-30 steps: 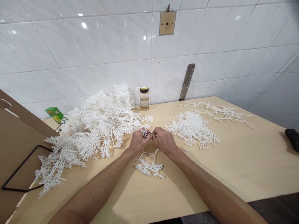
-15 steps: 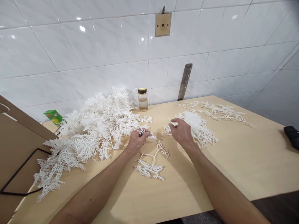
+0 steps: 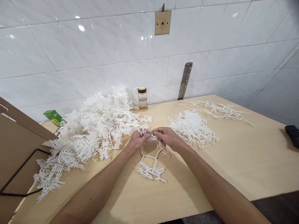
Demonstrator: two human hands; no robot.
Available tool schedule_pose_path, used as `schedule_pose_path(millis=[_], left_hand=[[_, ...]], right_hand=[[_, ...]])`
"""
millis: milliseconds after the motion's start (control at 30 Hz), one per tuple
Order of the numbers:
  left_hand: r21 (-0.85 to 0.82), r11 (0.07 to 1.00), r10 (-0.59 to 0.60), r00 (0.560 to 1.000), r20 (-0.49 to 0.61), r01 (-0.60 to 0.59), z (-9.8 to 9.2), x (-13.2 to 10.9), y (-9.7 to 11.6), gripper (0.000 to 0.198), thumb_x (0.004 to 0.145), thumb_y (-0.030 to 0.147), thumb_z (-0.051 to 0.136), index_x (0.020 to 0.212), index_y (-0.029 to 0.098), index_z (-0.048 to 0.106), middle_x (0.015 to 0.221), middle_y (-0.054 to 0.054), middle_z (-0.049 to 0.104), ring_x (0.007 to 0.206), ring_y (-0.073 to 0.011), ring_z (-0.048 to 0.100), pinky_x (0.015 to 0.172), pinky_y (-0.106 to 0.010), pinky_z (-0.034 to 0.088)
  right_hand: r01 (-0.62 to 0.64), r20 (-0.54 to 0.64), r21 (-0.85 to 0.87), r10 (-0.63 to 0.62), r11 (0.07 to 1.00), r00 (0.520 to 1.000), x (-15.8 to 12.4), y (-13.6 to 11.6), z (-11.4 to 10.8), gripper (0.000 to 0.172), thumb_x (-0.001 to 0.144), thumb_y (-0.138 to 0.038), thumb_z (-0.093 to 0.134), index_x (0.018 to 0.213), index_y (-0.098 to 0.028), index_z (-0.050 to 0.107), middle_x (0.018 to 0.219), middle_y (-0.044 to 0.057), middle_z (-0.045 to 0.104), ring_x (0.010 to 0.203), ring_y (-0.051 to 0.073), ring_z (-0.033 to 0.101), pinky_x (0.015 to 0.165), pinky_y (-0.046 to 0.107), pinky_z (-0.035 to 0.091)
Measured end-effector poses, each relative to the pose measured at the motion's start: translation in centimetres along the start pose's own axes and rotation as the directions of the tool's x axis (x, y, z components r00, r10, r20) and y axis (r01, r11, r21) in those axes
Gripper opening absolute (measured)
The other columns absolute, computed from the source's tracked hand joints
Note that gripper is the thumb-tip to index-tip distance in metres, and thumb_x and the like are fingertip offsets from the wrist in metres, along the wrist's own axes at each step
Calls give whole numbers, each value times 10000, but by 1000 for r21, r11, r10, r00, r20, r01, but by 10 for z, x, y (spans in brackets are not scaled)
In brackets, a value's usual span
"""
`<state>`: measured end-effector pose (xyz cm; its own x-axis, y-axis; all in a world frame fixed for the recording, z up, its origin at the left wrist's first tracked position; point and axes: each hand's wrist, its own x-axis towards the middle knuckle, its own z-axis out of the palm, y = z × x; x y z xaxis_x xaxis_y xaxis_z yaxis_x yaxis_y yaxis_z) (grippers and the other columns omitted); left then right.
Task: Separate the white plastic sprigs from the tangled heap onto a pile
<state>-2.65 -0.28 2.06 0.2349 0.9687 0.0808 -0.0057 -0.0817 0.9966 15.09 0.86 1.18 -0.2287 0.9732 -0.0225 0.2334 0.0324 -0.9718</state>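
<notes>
A white branching plastic sprig (image 3: pixel 153 158) hangs down from between my hands, its lower twigs over the table. My left hand (image 3: pixel 138 139) is closed on its upper part, with a small dark item, too hidden to name, showing at the fingers. Meeting it from the right, my right hand (image 3: pixel 166 136) pinches the same sprig with thumb and forefinger. Just left of my hands rises a big heap of white feathery sprigs (image 3: pixel 93 124). A smaller pile of short white pieces (image 3: pixel 192 127) lies beyond my right hand.
Bare white stems (image 3: pixel 217 111) lie at the back right. A lidded bottle of liquid (image 3: pixel 142 101) stands by the tiled wall, near a leaning metal bracket (image 3: pixel 185 81). At the left are a green packet (image 3: pixel 54 117) and a cardboard box (image 3: pixel 21 161). A black object (image 3: pixel 291 137) sits far right.
My right hand has moved left from over the small pile to my left hand and has closed on the sprig. My left hand keeps its hold in nearly the same place.
</notes>
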Motion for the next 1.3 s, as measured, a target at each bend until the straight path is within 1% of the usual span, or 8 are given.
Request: schedule_pose_path(millis=[233,400,600,733,833,933,1033,1300], left_hand=[[-35,999,-13,999,36,14,-1,1,-3,416,660,446,800,877,153,599,570,72,455,497,-59,375,498,-208,293],[-97,991,-79,993,82,87,-1,-1,0,407,664,431,797,877,134,618,538,77,415,465,-45,321,464,-211,211],[-75,984,-149,981,126,159,-4,0,2,409,660,492,788,705,138,589,503,71,361,441,-36,256,438,-232,115],[-74,972,-218,971,95,225,-5,1,1,457,611,496,817,634,163,505,514,78,326,441,-33,232,436,-234,81],[-67,973,-218,973,74,223,-4,1,1,462,605,496,818,635,163,499,524,77,333,450,-32,229,438,-228,105],[-33,984,-169,981,92,173,-3,-1,2,473,614,527,804,638,158,509,545,61,377,482,-45,279,454,-221,167],[10,991,-137,985,107,136,-2,-3,4,484,626,555,788,633,156,515,547,57,380,498,-54,295,468,-225,193],[19,989,-149,982,116,148,0,-4,6,434,650,520,777,622,156,541,529,57,393,486,-59,295,481,-237,201]], right_hand=[[37,-12,1,-37,999,999,1,1,1,271,765,-433,669,778,-162,653,533,-64,474,435,76,406,399,207,344],[100,-26,-62,-101,993,995,-3,-2,-1,219,772,-391,654,756,-174,625,573,-46,537,470,85,442,431,207,354],[174,-21,-155,-180,972,984,-6,-6,-3,319,806,-479,636,775,-164,669,593,-25,568,508,100,457,484,225,356],[226,-67,-285,-254,932,965,-5,-9,-2,260,825,-412,618,762,-165,669,696,8,644,618,125,525,568,241,395],[249,-47,-284,-273,926,961,-4,-8,-3,224,832,-376,606,788,-167,674,727,12,655,641,129,543,591,244,416],[202,10,-179,-204,963,979,-5,-5,-6,288,861,-423,570,886,-164,694,627,-19,587,521,110,492,505,232,395],[194,33,-191,-191,962,981,-7,-6,-8,336,871,-452,551,884,-165,725,584,-24,568,484,106,471,473,227,375],[235,-6,-393,-258,889,966,-8,-14,-6,219,840,-303,566,767,-183,734,762,23,737,708,168,634,662,266,442]])
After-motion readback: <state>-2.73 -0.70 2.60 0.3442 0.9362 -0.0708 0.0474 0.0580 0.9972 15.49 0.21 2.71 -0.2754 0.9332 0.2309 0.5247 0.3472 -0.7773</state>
